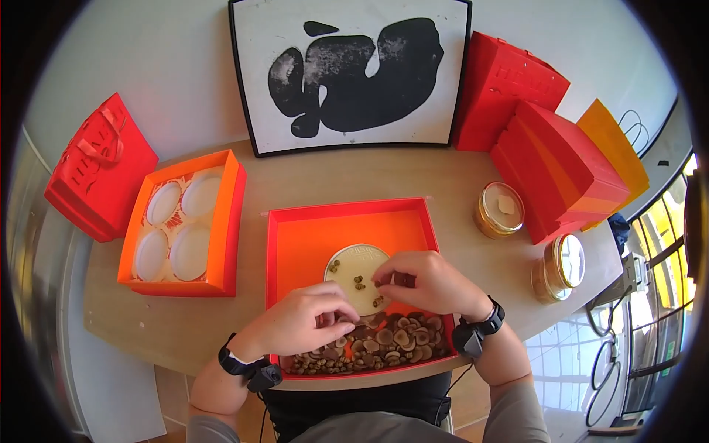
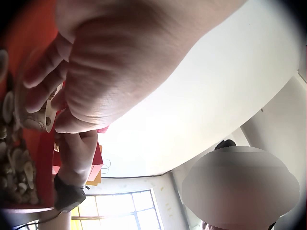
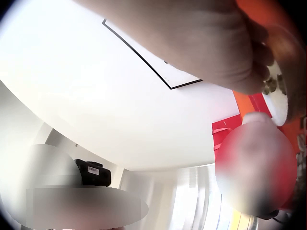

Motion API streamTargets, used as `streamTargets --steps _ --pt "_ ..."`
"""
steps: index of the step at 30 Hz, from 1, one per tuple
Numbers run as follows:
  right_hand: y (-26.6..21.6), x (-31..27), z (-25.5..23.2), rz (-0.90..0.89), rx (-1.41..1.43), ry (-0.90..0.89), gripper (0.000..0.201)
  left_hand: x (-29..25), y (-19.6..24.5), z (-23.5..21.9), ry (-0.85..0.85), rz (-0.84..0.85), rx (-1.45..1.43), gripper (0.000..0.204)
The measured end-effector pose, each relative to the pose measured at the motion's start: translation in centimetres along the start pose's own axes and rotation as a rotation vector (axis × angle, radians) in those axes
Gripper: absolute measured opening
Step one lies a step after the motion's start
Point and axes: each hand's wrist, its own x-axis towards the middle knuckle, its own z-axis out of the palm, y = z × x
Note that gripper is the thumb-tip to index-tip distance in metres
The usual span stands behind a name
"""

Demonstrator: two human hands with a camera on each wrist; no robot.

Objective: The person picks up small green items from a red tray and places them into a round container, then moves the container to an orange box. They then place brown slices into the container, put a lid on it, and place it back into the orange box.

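Observation:
A round clear-sided jar with a pale top (image 1: 356, 255) stands in a shallow red box with an orange floor (image 1: 303, 236). Several small brown dried pieces (image 1: 359, 283) lie on that pale top, in small groups. Over it from the right comes my right hand (image 1: 428, 280), fingertips and thumb close together at the jar's edge; I cannot tell if they pinch a piece. My left hand (image 1: 306, 317) hovers at the jar's lower left, fingers loosely bent, with nothing showing between them in the left wrist view (image 2: 48, 81). Dried mushrooms (image 1: 391, 341) fill the box's near side.
Left of the box stand an orange box with round white lids (image 1: 185, 221) and a red gift bag (image 1: 103, 166). To the right are two jars (image 1: 499, 210) (image 1: 559, 268) and red bags (image 1: 509, 88). A black-framed picture (image 1: 351, 81) leans at the back.

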Motion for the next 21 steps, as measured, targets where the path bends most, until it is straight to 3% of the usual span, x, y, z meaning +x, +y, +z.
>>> streamTargets --steps 1,5,7,8,10,13,17,20,21 --pt "0.3 0.0 0.3 -0.001 -0.037 0.116 0.021 -0.1 0.2 -0.1 -0.048 0.013 0.091 0.017" --pt "-0.5 -0.5 0.3 0.045 -0.064 0.084 0.021 -0.4 -0.2 0.8 -0.144 -0.011 0.208 0.014" --pt "-0.6 -1.1 -0.1 -0.044 -0.043 -0.119 0.019 -0.3 -0.7 1.2 -0.173 0.021 0.34 0.016" --pt "-0.6 -1.4 -0.1 -0.039 -0.039 -0.123 0.019 -0.2 -1.1 1.4 -0.174 0.018 0.333 0.016" --pt "-0.5 -2.1 0.1 -0.078 -0.08 -0.391 0.019 -0.1 -1.7 1.4 -0.175 -0.002 0.373 0.015" --pt "-0.7 -1.5 1.0 0.069 -0.176 -0.366 0.021 0.1 -1.9 1.4 -0.186 -0.014 0.345 0.013" --pt "-0.5 -1.7 0.7 -0.001 -0.178 -0.381 0.023 0.3 -0.7 0.7 -0.177 -0.045 0.181 0.012" --pt "-0.9 -2.0 1.2 0.011 -0.139 -0.513 0.021 0.5 0.0 0.5 0.155 -0.032 0.004 0.012" --pt "-0.7 -2.2 1.6 -0.007 -0.199 -0.515 0.02 0.6 -0.3 0.6 0.156 -0.036 0.002 0.012"
